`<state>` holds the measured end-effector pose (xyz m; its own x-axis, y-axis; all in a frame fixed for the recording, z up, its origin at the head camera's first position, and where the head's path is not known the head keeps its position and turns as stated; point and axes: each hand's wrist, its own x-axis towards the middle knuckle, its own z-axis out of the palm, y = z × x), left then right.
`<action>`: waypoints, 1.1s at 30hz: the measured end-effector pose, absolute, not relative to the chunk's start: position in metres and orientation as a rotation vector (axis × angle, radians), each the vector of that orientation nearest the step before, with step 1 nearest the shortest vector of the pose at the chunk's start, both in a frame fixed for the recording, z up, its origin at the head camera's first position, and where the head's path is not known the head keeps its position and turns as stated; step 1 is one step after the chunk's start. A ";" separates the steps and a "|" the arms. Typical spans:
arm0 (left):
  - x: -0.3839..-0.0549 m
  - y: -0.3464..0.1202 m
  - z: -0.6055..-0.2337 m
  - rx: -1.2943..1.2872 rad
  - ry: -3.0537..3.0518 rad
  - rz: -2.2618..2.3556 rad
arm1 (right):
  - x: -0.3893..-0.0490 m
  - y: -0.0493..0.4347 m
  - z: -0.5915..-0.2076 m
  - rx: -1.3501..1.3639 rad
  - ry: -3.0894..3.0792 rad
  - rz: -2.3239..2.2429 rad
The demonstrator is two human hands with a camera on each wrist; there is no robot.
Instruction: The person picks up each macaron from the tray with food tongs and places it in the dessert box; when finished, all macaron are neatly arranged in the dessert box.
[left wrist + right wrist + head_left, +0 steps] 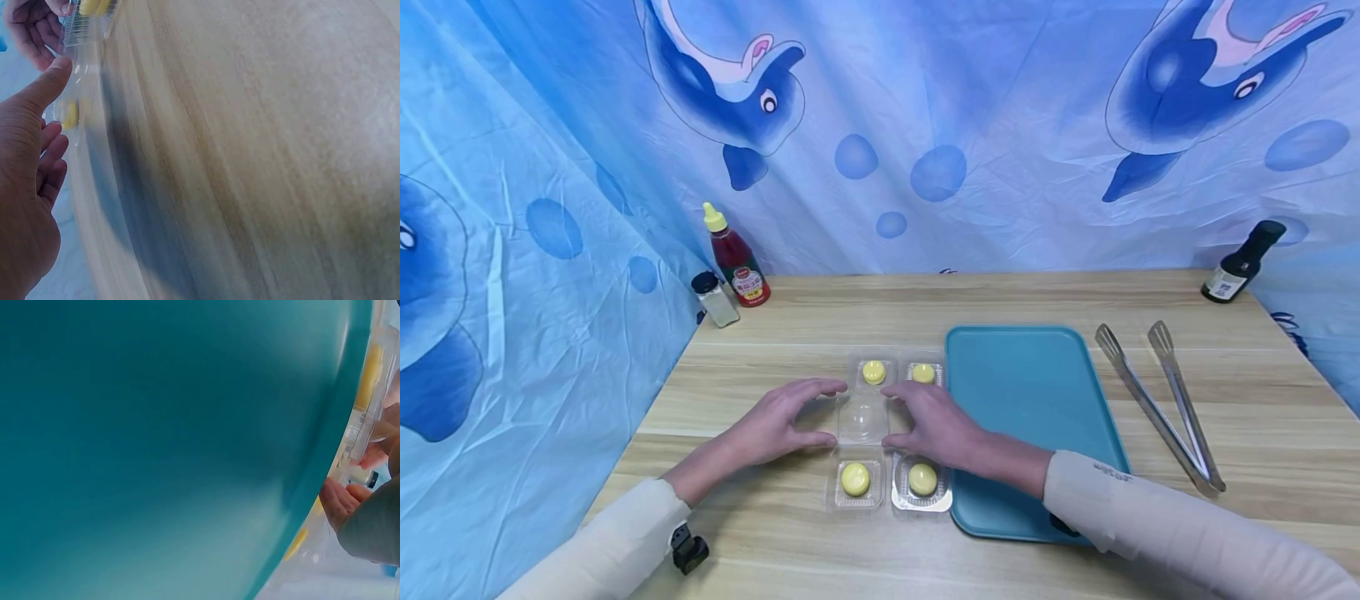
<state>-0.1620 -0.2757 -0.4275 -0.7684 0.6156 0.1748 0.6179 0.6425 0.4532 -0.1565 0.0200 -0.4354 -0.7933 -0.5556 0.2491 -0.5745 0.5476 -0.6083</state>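
Several clear plastic boxes sit on the wooden table, each with a round yellow cake in it: the back-left cake (873, 372), the back-right cake (923, 373), the front-left cake (854, 479) and the front-right cake (922, 479). Between the two left boxes lies a clear domed lid (862, 419). My left hand (786, 421) is at the lid's left edge, thumb and fingers spread apart. Opposite it, my right hand (936, 421) has its fingertips at the lid's right side, and it partly covers the back-right box. Neither hand's fingers curl round anything.
A teal tray (1022, 392) lies right of the boxes, under my right forearm. Metal tongs (1172, 417) rest spread beyond it. A red sauce bottle (741, 262) and a shaker (716, 300) stand at the back left, a dark bottle (1240, 265) at the back right.
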 end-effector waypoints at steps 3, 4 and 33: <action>-0.162 -0.276 -0.427 -1.065 -2.861 -0.795 | -0.157 0.019 -0.436 0.998 -2.744 1.085; -0.162 -0.276 -0.427 -1.066 -2.863 -0.798 | -0.157 0.018 -0.436 0.999 -2.741 1.084; -0.165 -0.260 -0.396 -1.194 -2.617 -0.666 | -0.154 0.020 -0.416 0.718 -2.417 2.071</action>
